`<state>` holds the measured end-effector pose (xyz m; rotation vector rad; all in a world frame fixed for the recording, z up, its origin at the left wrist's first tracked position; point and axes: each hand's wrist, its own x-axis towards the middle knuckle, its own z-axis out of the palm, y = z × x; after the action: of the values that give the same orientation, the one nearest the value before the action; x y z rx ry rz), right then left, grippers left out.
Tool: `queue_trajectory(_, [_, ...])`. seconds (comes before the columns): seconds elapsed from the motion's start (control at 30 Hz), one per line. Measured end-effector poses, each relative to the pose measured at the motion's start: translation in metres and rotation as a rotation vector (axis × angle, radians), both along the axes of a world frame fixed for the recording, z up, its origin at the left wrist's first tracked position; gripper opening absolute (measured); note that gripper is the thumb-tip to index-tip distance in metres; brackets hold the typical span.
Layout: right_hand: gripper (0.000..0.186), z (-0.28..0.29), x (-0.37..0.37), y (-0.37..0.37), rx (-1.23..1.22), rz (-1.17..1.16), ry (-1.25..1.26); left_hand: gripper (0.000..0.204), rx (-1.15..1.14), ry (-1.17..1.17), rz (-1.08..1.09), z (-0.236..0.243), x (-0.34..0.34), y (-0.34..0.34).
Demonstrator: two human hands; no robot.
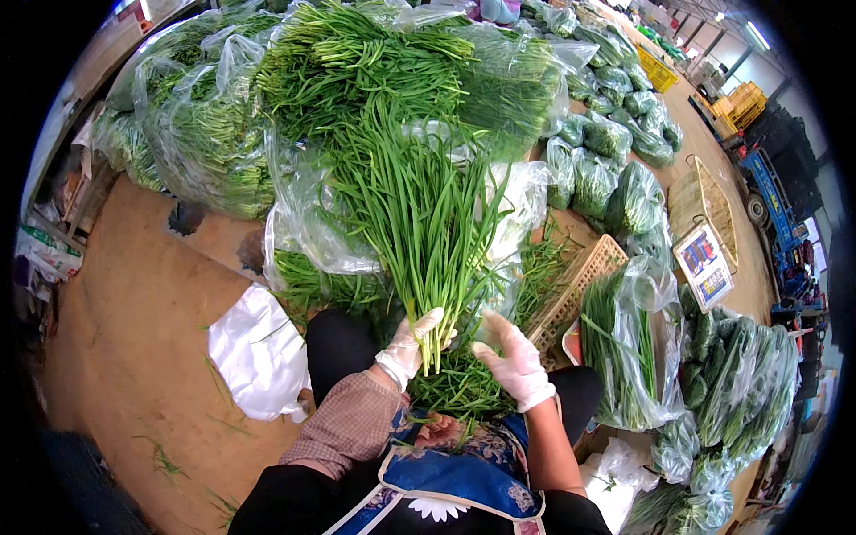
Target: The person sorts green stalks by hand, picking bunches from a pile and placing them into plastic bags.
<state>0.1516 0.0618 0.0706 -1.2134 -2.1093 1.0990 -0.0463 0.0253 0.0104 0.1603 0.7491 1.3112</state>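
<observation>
My left hand, in a thin whitish glove, is closed round the pale lower ends of a bunch of garlic chives. The long green leaves fan out away from me, over clear plastic and toward a large heap of chives. Just right of the stem ends, my right hand, gloved too, has its fingers apart and holds nothing. Loose green leaves lie in my lap beneath both hands, against my blue patterned apron.
A woven tan basket stands right of my knee, beside bagged chives. Further right is a scale with a display panel. More filled bags line the far right. A white plastic sheet lies on the brown floor at left.
</observation>
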Motion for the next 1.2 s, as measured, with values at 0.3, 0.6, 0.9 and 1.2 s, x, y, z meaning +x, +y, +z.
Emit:
queue_trajectory(0.3, [0.017, 0.008, -0.094, -0.026, 0.33, 0.255, -0.304, 0.027, 0.261, 0.052, 0.059, -0.013, 0.005, 0.004])
queue_trajectory(0.6, [0.068, 0.044, 0.005, -0.007, -0.456, 0.426, -0.224, 0.047, 0.016, -0.137, -0.04, 0.004, -0.003, -0.002])
queue_trajectory(0.9, [0.021, -0.044, -0.045, 0.021, -0.776, -0.305, 0.622, 0.056, 0.063, -0.123, 0.052, 0.012, 0.015, 0.0])
queue_trajectory(1.2, [0.035, -0.023, -0.058, 0.034, -0.646, -0.416, 0.614, 0.035, -0.086, 0.029, 0.159, -0.016, 0.006, -0.003])
